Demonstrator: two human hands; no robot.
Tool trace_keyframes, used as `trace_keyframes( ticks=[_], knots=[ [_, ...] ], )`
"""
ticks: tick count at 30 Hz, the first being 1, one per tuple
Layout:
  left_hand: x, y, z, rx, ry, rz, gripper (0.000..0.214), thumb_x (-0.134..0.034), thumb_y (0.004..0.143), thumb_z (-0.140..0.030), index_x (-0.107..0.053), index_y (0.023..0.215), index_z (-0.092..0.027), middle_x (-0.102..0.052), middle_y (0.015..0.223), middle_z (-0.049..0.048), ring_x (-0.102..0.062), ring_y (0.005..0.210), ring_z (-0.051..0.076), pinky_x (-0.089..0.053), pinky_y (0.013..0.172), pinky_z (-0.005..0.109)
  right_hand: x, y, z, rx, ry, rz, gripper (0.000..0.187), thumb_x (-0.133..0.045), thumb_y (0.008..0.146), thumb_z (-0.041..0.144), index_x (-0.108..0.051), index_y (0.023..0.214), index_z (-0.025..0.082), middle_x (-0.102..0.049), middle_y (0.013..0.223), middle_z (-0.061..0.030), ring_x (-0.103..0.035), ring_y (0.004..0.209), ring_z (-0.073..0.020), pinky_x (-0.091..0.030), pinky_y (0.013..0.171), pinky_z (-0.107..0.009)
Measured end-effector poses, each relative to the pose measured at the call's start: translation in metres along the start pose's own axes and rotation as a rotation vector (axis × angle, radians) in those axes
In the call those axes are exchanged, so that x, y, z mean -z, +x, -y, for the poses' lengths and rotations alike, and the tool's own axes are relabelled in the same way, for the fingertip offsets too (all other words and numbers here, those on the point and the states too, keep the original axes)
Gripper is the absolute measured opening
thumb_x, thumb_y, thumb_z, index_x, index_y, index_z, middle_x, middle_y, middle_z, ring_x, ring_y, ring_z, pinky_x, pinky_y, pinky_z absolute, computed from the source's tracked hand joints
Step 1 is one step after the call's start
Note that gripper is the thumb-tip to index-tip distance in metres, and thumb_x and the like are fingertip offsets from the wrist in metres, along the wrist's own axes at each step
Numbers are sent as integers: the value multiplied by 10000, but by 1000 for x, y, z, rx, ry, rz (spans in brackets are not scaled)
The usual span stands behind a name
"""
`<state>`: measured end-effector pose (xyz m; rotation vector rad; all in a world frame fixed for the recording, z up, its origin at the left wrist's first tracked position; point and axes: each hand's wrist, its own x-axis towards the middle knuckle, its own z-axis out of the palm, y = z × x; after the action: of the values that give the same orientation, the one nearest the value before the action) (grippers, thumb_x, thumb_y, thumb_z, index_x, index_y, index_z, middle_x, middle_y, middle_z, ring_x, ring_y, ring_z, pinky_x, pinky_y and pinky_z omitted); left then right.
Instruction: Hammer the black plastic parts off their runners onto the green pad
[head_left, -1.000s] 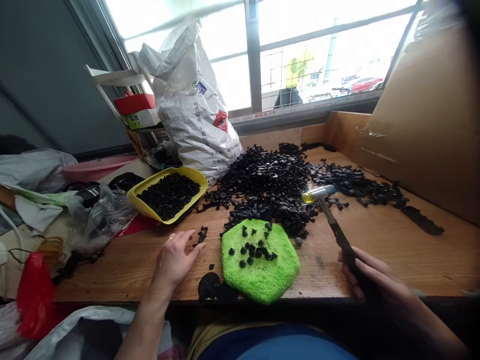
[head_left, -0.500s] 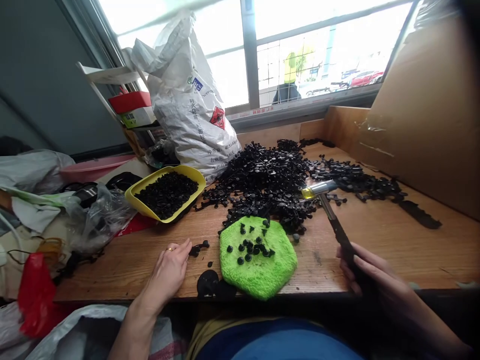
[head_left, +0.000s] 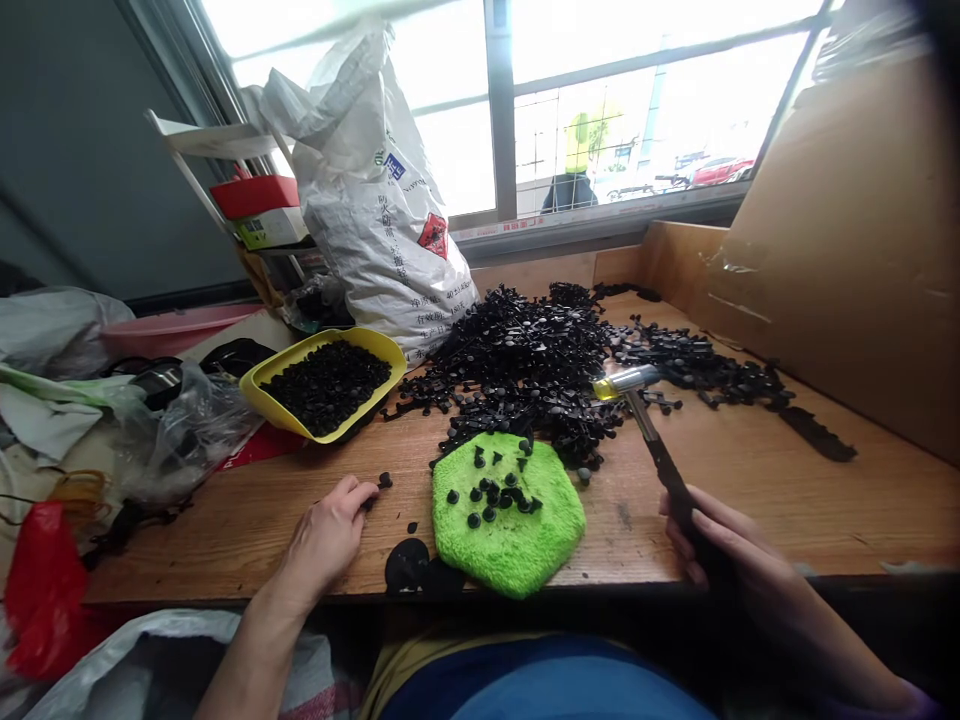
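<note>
My left hand [head_left: 326, 535] rests on the wooden table [head_left: 750, 490], fingers curled over a small black plastic piece [head_left: 384, 480] at their tips. My right hand [head_left: 724, 555] is wrapped round the black handle of a small hammer [head_left: 646, 425], whose metal head with a yellow end hovers over the edge of a big pile of black plastic parts [head_left: 540, 365]. Between my hands lies a green fuzzy pad [head_left: 506, 520] with several small black pieces on it. A black disc [head_left: 409, 565] lies at the table's front edge.
A yellow tray [head_left: 300, 425] full of black pieces stands at the left, a white printed sack [head_left: 379, 220] behind it. Plastic bags, a red bag [head_left: 45, 590] and clutter fill the far left. A cardboard wall [head_left: 855, 230] stands at the right.
My left hand has drawn back toward me and curled its fingers, pulling a black piece along the table. The hammer and right hand have shifted slightly left with the view.
</note>
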<state>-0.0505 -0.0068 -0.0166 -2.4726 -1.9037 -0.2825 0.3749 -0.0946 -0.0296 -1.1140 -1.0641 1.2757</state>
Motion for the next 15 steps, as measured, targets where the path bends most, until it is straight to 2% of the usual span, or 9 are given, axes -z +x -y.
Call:
trace_keyframes(
  ticks=[2, 4, 6, 8, 10, 12, 15],
  knots=[
    [-1, 1, 1, 6, -11, 0, 368, -349, 785, -142, -529, 1096, -220, -571, 1081, 65, -580, 909, 206, -413, 791, 305, 0, 0, 0, 0, -4, -14, 215, -486, 816, 409, -566, 808, 210, -487, 571, 4, -423, 431, -116, -314, 401, -240],
    [-3, 2, 2, 34, -22, 7, 387, -359, 776, -154, -489, 1137, -196, -591, 1062, 84, -583, 891, 214, -412, 778, 319, 1, 0, 0, -2, -14, -13, 213, -480, 820, 407, -565, 802, 213, -489, 573, 0, -421, 436, -125, -314, 406, -251],
    [-3, 5, 3, 86, -57, 31, 382, -379, 773, -192, -466, 1145, -173, -622, 889, 67, -592, 768, 204, -420, 700, 310, 1, 0, 0, -5, -29, 0, 213, -474, 825, 402, -561, 777, 214, -490, 579, -5, -427, 447, -136, -319, 414, -260],
    [-2, 7, 5, 121, -126, 34, 421, -410, 765, -235, -429, 1177, -151, -591, 718, 17, -574, 662, 186, -412, 637, 287, 2, 1, 0, -9, -32, 14, 209, -476, 825, 399, -561, 775, 214, -487, 586, -8, -431, 453, -141, -323, 412, -264],
    [2, 10, 6, 145, -197, 45, 482, -440, 749, -264, -406, 1211, -131, -561, 640, -16, -564, 605, 174, -404, 608, 272, 2, 0, -1, -23, -2, 10, 198, -483, 822, 393, -566, 800, 215, -481, 583, -5, -426, 447, -135, -318, 398, -256],
    [7, 13, 6, 183, -243, 117, 471, -450, 739, -278, -453, 1186, -130, -558, 592, -29, -552, 528, 163, -391, 567, 264, 1, 0, -2, -35, 36, -1, 190, -486, 822, 385, -569, 821, 214, -474, 573, -1, -416, 437, -124, -311, 386, -245],
    [14, 16, 4, 223, -233, 188, 333, -483, 709, -282, -570, 1011, -172, -567, 543, -33, -526, 454, 150, -349, 507, 251, 1, 0, -2, -38, 42, -14, 191, -481, 829, 379, -572, 825, 212, -478, 571, 0, -423, 439, -117, -315, 386, -234]
  ],
)
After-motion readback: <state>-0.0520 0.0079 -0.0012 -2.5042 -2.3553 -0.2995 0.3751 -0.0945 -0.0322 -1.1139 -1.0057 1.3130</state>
